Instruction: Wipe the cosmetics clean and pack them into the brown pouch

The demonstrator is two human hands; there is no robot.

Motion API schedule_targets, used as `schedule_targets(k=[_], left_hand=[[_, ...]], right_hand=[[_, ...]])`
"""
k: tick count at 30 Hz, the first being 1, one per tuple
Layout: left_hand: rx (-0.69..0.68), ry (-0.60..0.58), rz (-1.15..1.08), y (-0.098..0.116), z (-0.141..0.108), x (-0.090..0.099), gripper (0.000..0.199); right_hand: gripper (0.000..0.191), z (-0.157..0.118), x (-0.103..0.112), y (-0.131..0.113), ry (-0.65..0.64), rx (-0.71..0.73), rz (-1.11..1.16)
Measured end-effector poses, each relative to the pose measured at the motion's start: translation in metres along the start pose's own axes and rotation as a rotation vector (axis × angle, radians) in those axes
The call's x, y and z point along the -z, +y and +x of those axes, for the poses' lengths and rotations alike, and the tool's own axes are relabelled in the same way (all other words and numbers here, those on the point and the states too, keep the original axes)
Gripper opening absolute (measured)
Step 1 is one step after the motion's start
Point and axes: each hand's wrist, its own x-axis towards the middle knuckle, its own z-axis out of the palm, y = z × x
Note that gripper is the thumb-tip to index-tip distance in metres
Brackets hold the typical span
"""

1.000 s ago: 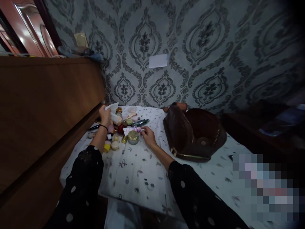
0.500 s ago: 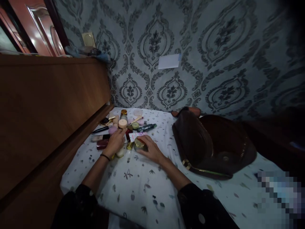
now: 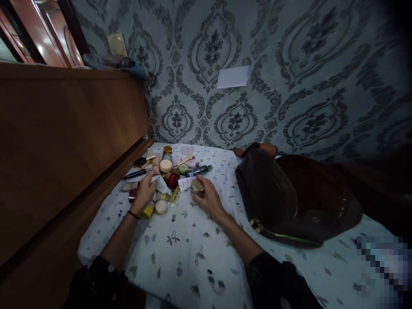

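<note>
Head view: R hand (image 3: 209, 199) has its fingers curled round a gold-lidded jar (image 3: 198, 186); can't tell if it's lifted. L hand (image 3: 146, 191) seems to pinch a white soft item (image 3: 162, 185), poss. tissue. Pink-and-white tube (image 3: 184, 183) lies btwn hands, by R fingertips. Handling looks partway, prob. early: one jar gripped, other cosmetics (image 3: 166, 166) loose beyond L hand, w/ a yellow item (image 3: 148, 211) and cream jar (image 3: 161, 207) beside L wrist. Brown bag (image 3: 267, 193) gapes right of R hand. Vs. 1 sec ago: R hand was at the tube, jar ungripped; L hand, w/ white item, was farther back.
</note>
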Motion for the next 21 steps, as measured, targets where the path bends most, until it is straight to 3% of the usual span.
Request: schedule_targets(k=[6, 11, 16, 21], left_hand=[[-0.154, -0.139, 0.21, 0.018, -0.001, -0.007, 0.046], [-0.05, -0.328, 0.514, 0.042, 0.0, -0.023, 0.062], [-0.009, -0.306, 0.567, 0.047, 0.011, -0.029, 0.048], [-0.041, -0.184, 0.483, 0.055, 0.006, -0.013, 0.053]], right_hand=[[0.067, 0.0, -0.001, 0.003, -0.013, -0.007, 0.048], [0.07, 0.0, -0.002, 0.004, -0.006, 0.009, 0.081], [0.068, -0.001, -0.003, 0.003, -0.001, 0.004, 0.104], [0.052, -0.003, 0.012, -0.02, 0.094, 0.055, 0.021]])
